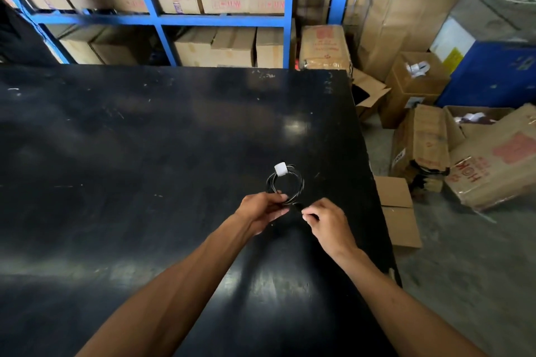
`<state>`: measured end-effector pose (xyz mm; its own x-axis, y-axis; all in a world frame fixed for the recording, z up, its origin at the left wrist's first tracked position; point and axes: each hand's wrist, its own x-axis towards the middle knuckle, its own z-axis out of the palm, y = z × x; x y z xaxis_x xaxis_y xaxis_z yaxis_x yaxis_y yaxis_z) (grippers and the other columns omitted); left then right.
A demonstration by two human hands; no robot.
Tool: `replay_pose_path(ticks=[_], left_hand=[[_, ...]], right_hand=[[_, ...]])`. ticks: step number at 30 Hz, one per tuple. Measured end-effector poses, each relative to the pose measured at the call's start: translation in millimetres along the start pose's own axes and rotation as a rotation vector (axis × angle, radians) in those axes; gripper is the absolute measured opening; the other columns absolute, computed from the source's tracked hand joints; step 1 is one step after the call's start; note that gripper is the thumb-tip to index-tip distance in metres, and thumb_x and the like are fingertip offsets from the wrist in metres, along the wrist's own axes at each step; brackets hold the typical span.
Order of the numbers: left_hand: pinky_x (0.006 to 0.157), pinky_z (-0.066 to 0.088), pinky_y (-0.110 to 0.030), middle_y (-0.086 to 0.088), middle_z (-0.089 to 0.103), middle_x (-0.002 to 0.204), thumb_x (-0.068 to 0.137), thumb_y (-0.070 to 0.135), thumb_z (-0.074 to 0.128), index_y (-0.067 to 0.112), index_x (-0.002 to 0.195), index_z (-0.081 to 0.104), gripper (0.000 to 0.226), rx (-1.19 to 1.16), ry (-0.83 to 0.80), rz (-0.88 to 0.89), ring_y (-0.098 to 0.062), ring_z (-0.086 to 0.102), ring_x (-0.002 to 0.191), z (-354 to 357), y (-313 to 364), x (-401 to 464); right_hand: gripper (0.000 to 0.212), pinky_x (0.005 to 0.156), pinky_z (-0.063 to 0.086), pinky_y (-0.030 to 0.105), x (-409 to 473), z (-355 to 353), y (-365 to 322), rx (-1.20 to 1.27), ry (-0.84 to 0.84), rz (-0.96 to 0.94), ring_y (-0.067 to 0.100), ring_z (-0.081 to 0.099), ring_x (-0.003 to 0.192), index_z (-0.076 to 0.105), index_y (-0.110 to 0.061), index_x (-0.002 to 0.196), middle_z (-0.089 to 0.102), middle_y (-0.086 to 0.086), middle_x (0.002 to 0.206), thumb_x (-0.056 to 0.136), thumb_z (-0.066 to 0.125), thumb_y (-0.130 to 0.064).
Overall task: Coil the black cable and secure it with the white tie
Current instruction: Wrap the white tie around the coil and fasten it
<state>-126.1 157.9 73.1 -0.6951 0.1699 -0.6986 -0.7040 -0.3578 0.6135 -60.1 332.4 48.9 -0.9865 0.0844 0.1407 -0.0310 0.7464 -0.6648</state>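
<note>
The black cable (pixel 298 184) forms a small round coil above the black table (pixel 145 139), right of centre. A white tie (pixel 280 168) is wrapped around the far side of the coil. My left hand (pixel 262 210) pinches the near side of the coil between thumb and fingers. Just to its right, my right hand (pixel 326 222) is closed on a short dark end of the cable (pixel 297 206) that sticks out from the coil's near edge.
The table's right edge (pixel 368 153) runs close to my right hand. Cardboard boxes (pixel 429 148) lie on the concrete floor beyond it. Blue shelving (pixel 162 20) stacked with cartons stands behind the table's far edge.
</note>
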Motion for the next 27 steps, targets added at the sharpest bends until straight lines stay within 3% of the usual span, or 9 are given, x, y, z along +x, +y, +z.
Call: replay_pose_path(ticks=[4,7,10,15,21,24,27], left_hand=[[0.062,0.061,-0.029,-0.014,0.076,0.079,0.080,-0.012,0.071,-0.001,0.088,0.070,0.013,0.017,-0.066,-0.003,-0.021,0.076,0.070,7.7,0.0,-10.7],[0.064,0.061,-0.027,-0.013,0.076,0.078,0.081,-0.012,0.069,-0.001,0.080,0.073,0.012,-0.023,-0.112,0.032,-0.020,0.076,0.071,9.6,2.1,-16.5],[0.067,0.061,-0.026,-0.011,0.076,0.079,0.079,-0.010,0.071,0.003,0.088,0.071,0.015,-0.001,-0.101,0.096,-0.021,0.076,0.074,11.6,2.8,-21.9],[0.066,0.060,-0.027,-0.012,0.075,0.081,0.079,-0.014,0.068,0.005,0.097,0.068,0.026,-0.016,-0.101,0.159,-0.020,0.075,0.071,16.7,2.7,-26.7],[0.065,0.059,-0.027,-0.011,0.079,0.089,0.077,-0.011,0.070,0.005,0.101,0.068,0.029,0.003,-0.133,0.169,-0.019,0.076,0.076,18.9,8.7,-32.0],[0.063,0.058,-0.026,-0.009,0.078,0.084,0.076,-0.014,0.070,0.006,0.099,0.068,0.030,0.015,-0.096,0.217,-0.019,0.075,0.075,18.8,11.6,-30.9],[0.062,0.058,-0.026,-0.010,0.076,0.081,0.077,-0.017,0.067,0.006,0.098,0.067,0.032,0.030,-0.078,0.216,-0.019,0.074,0.072,17.7,11.7,-29.6]], right_hand=[[0.010,0.073,0.060,0.041,0.5,9.9,-15.7,0.250,0.243,0.060,0.026,0.072,0.079,0.082,-0.001,0.084,0.073,0.013,0.092,0.077,0.085,0.006],[0.012,0.076,0.061,0.044,-2.8,13.4,-22.5,0.400,0.301,0.160,0.022,0.072,0.084,0.083,-0.007,0.085,0.073,0.006,0.095,0.077,0.086,0.001],[0.016,0.078,0.061,0.042,-5.2,13.5,-28.7,0.536,0.310,0.231,0.019,0.073,0.088,0.081,-0.013,0.086,0.074,0.002,0.095,0.077,0.087,-0.001],[0.015,0.073,0.059,0.037,-2.3,9.2,-33.4,0.472,0.414,0.215,0.017,0.071,0.083,0.079,-0.010,0.082,0.074,0.004,0.092,0.075,0.088,0.001],[0.031,0.078,0.059,0.031,0.7,3.9,-33.9,0.546,0.336,0.224,0.016,0.073,0.085,0.073,-0.029,0.080,0.074,-0.003,0.091,0.076,0.088,-0.001],[0.026,0.083,0.063,0.033,-2.3,1.5,-29.7,0.513,0.234,0.156,0.014,0.075,0.091,0.078,-0.017,0.096,0.075,0.002,0.101,0.081,0.083,0.004],[0.020,0.075,0.065,0.032,-6.8,-2.5,-27.6,0.307,0.256,-0.074,0.014,0.074,0.086,0.078,-0.004,0.099,0.074,0.007,0.098,0.083,0.080,0.007]])
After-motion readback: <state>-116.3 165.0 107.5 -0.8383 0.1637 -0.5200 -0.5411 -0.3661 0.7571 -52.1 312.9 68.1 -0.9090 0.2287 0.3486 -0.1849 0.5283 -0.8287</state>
